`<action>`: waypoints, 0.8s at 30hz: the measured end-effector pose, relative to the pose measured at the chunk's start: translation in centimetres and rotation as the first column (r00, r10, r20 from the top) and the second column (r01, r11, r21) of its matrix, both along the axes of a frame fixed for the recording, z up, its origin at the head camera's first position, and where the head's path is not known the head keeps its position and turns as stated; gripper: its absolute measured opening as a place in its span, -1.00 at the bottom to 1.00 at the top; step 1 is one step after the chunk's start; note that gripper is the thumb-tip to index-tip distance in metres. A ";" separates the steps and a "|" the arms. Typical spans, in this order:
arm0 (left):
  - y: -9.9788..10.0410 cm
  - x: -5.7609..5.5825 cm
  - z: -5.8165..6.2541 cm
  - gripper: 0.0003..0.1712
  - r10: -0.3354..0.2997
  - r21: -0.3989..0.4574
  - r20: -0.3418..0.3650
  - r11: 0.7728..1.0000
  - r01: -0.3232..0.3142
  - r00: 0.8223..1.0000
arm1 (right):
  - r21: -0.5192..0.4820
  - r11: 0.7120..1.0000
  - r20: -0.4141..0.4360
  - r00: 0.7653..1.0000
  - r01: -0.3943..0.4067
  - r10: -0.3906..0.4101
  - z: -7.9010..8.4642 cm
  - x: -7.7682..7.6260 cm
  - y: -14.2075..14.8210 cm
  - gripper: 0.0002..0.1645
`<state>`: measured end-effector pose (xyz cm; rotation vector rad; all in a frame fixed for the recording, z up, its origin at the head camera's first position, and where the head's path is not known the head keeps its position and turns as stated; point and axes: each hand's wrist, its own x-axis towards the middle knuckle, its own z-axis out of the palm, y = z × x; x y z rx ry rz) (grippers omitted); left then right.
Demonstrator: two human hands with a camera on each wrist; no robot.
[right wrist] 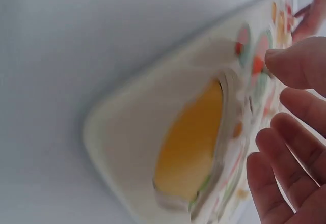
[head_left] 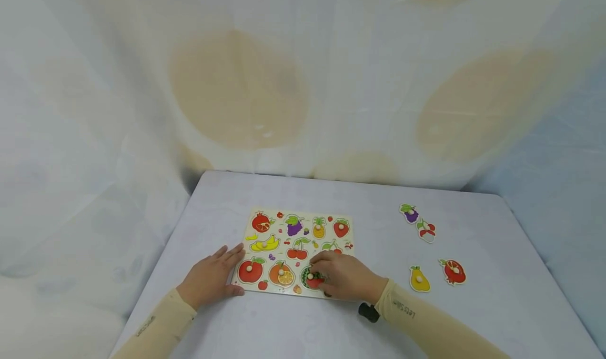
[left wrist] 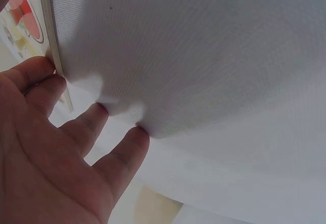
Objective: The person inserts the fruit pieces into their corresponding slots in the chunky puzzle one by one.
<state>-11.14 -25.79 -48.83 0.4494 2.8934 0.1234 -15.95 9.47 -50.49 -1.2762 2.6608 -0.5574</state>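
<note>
The puzzle board (head_left: pixel 280 252) holds an apple (head_left: pixel 251 272), orange (head_left: pixel 279 279) and watermelon (head_left: pixel 312 281); the left hand (head_left: pixel 211 275) touches its edge, fingers spread, the right hand (head_left: pixel 347 277), fingers parted and empty, beside the watermelon.

"What can be read on me?"
"Your right sleeve (head_left: pixel 426 322) carries dark lettering along the forearm, upside down in the head view; it seems to read 'LetsSlim', though you can't trust the blurred last letters."
"And my left sleeve (head_left: pixel 158 325)?"
"A similar dark line, but too small to make out for you."
</note>
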 end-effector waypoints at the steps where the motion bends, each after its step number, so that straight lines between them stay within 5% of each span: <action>1: 0.0 0.0 -0.1 0.09 0.000 -0.001 0.001 1.000 0.000 1.000 | -0.001 1.000 0.005 1.000 0.009 -0.009 0.1 -0.1 0.2 -0.60; 15: -0.3 0.1 -0.2 0.09 -0.006 -0.007 -0.003 1.000 0.006 1.000 | 0.026 0.978 0.040 0.977 0.207 -0.208 1.8 -2.3 6.1 -0.60; 24: -0.2 -0.1 -0.4 0.10 -0.001 0.002 0.010 1.000 0.001 1.000 | 0.061 0.943 0.062 0.941 0.328 -0.332 1.1 -3.0 9.8 -0.62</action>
